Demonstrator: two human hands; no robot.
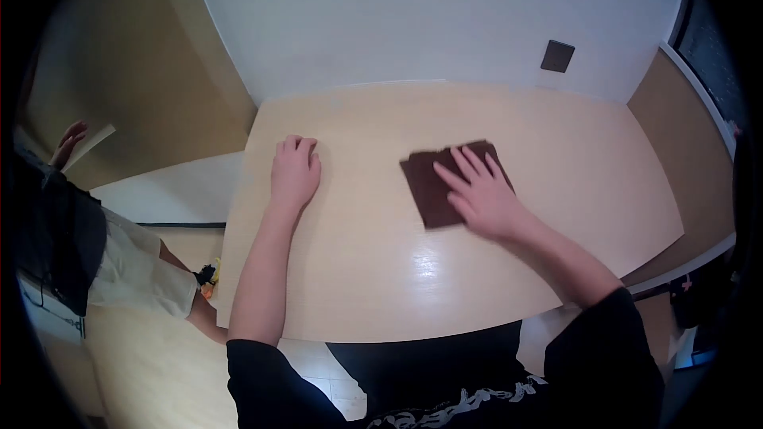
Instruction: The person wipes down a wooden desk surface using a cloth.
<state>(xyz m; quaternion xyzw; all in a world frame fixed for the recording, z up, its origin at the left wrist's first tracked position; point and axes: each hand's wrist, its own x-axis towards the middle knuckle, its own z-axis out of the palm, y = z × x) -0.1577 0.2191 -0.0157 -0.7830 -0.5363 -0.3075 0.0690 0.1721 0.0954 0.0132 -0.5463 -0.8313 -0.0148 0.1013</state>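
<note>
A dark brown folded cloth [429, 191] lies on the pale wood-grain table [366, 270], right of the middle. On its right part rests my right hand [485, 199], palm down with the fingers spread flat over the fabric. My left hand [296, 173] lies on the left side of the table, well apart from the cloth. Its fingers are curled in and the thumb is beside them; nothing shows in its grasp, though the underside is hidden.
A white wall with a dark square plate [558, 56] stands behind the table. Wooden panels [675, 135] flank it on the right. On the left, another person in light shorts [143, 262] stands near the table's edge, one hand [71, 143] raised.
</note>
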